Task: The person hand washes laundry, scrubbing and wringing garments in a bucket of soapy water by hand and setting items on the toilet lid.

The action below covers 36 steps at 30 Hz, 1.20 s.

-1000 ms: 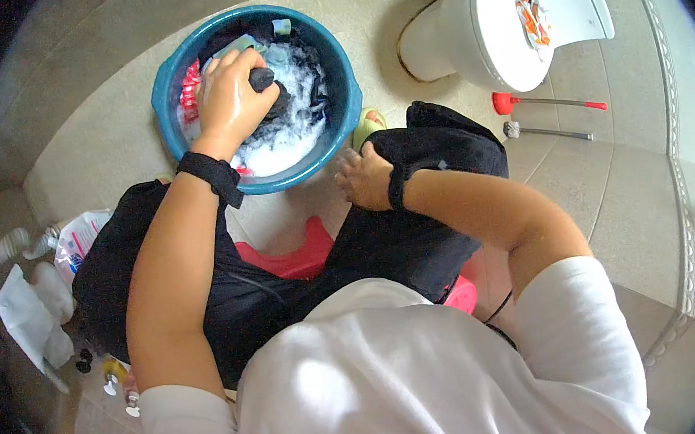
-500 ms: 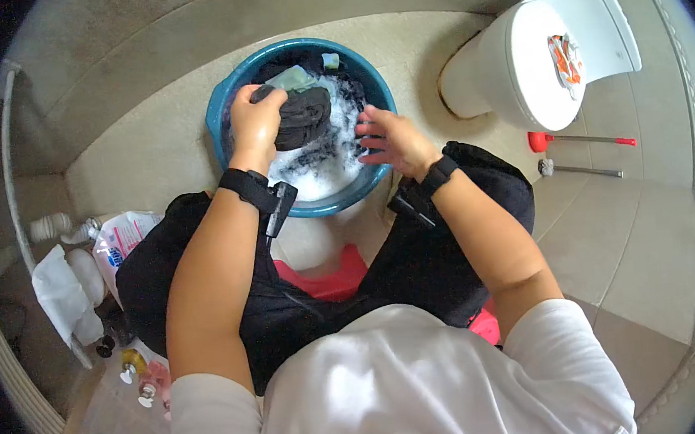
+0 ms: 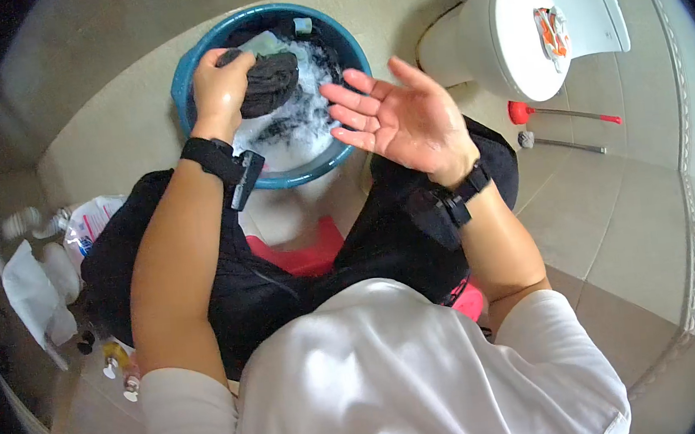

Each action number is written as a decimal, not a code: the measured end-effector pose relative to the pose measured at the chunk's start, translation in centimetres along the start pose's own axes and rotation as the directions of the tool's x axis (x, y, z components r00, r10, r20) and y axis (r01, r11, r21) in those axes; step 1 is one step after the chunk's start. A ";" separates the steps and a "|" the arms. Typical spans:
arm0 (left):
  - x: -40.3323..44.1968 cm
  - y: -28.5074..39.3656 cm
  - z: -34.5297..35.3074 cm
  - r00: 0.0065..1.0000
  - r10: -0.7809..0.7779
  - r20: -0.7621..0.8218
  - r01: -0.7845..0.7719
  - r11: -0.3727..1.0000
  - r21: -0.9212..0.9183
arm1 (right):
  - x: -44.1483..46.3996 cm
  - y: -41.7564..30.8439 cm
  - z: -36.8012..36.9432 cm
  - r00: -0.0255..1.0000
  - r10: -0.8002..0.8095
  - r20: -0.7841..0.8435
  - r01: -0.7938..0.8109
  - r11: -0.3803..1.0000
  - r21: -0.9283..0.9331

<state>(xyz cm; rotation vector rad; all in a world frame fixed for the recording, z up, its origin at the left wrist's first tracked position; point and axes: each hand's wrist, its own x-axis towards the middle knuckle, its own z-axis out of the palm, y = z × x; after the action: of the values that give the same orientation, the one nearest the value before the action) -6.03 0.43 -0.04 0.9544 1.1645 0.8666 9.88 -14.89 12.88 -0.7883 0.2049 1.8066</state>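
Observation:
My left hand [image 3: 221,93] is closed around a bunched dark cloth [image 3: 272,84], held over the left part of a blue basin [image 3: 331,167]. White suds [image 3: 287,149] and dark, soaked fabric fill the basin. A pale green piece [image 3: 264,43] lies behind the cloth, and a small pale block-like item [image 3: 303,26] rests near the far rim; I cannot make out what either is. To the right of the basin, my right hand [image 3: 414,123] is raised with its wet palm turned up, fingers spread and nothing in it.
A white toilet [image 3: 519,41] stands at the right, an orange-and-white wrapper [image 3: 551,34] on its lid. Beside it lie a red plunger [image 3: 519,112] and a brush [image 3: 527,139]. Between my legs shows a red stool [image 3: 309,250]. A white-and-pink bag [image 3: 91,225] and pump bottles [image 3: 116,356] are at the left.
My right hand has lifted away from the basin toward me and turned its palm up. My left hand still grips the dark cloth. The whole view has shifted slightly.

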 end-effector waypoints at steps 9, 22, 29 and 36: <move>0.0 -0.3 0.1 0.999 0.023 0.039 -0.023 1.000 -0.001 | -3.0 1.9 5.2 0.976 -0.010 0.219 0.015 1.000 -0.022; 0.1 -1.2 0.3 0.998 0.069 -0.002 -0.069 0.998 0.001 | -2.6 3.4 7.6 0.991 0.021 0.133 -0.019 1.000 -0.017; -0.3 -0.3 0.2 0.999 0.050 0.017 -0.052 0.992 0.117 | -1.9 4.0 6.2 0.995 -0.009 0.103 0.023 0.990 -0.140; -0.6 -0.3 0.4 1.000 -0.006 0.012 0.005 0.998 0.064 | -2.0 5.7 5.8 0.977 -0.214 -0.023 0.171 0.834 -0.525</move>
<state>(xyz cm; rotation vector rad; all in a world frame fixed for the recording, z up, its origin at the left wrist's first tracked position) -5.72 -0.33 -0.08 1.0066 1.1901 0.8224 2.79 -15.78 17.19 -1.2192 -0.3249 1.6497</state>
